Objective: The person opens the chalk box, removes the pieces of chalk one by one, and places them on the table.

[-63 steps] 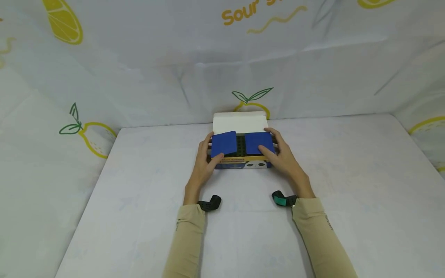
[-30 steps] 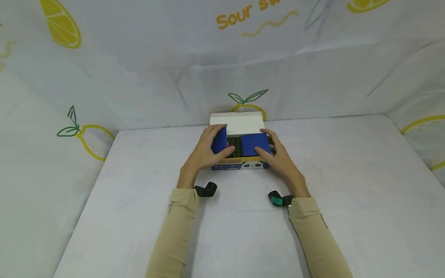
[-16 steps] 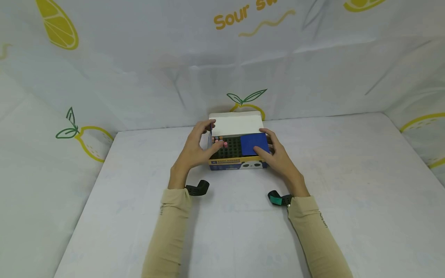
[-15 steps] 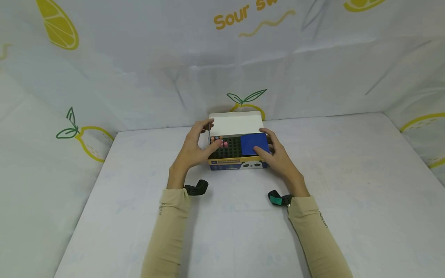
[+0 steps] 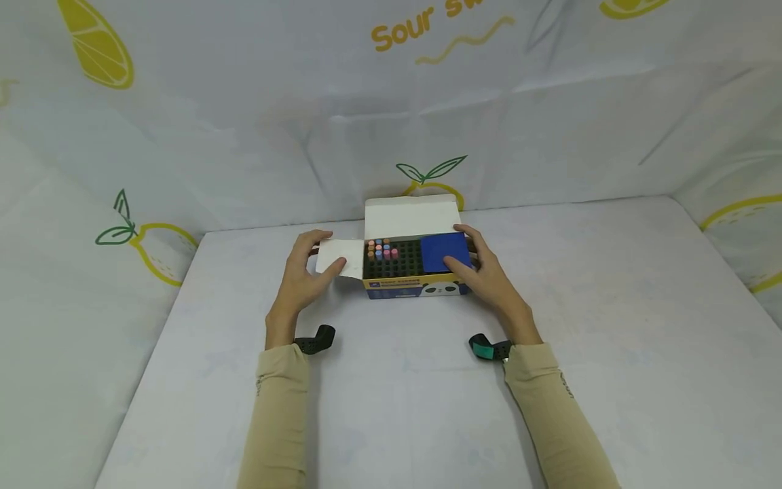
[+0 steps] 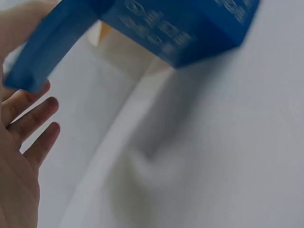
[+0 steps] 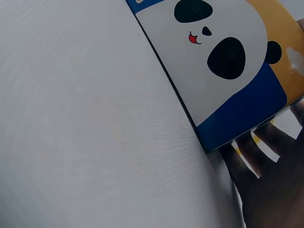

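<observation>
The left hand [image 5: 299,278] holds the box's left end flap [image 5: 347,251], its thumb on the white inner face, fingers beneath. The right hand [image 5: 497,285] grips the right end of the panda-printed cardboard box [image 5: 397,292], thumb on a blue flap [image 5: 441,250]. Between the flaps, orange, blue and pink sticks [image 5: 394,253] stand in a dark holed rack [image 5: 415,258]. The lid [image 5: 412,216] stands open behind; the box sits on the white-covered table [image 5: 391,407].
</observation>
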Demonstrator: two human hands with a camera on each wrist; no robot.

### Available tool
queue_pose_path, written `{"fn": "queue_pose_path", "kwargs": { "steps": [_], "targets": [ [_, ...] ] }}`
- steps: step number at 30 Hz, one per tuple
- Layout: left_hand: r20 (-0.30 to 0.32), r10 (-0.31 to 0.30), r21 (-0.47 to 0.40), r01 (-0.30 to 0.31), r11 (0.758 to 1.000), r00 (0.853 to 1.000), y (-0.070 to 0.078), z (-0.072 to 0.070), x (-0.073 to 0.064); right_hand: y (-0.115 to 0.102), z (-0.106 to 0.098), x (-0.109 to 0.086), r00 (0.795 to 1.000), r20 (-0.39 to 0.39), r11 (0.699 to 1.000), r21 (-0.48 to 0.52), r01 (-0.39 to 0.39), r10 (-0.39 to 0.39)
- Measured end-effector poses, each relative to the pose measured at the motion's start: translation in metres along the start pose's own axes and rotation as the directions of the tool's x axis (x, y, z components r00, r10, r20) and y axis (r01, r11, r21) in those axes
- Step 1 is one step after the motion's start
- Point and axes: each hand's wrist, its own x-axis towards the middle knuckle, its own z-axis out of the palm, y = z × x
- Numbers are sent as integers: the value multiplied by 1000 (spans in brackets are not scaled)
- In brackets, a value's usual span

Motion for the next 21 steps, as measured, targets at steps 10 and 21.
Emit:
{"fn": "queue_pose_path", "kwargs": {
  "steps": [10,21],
  "targets": [
    [67,16,-48,-13,999,998,-4,34,-9,0,-1,0,1000,2,1000,2,0,0],
    [120,-141,-88,152,984,983,8,65,-5,2,-1,0,1000,1,1000,6,15,-15]
  ]
}}
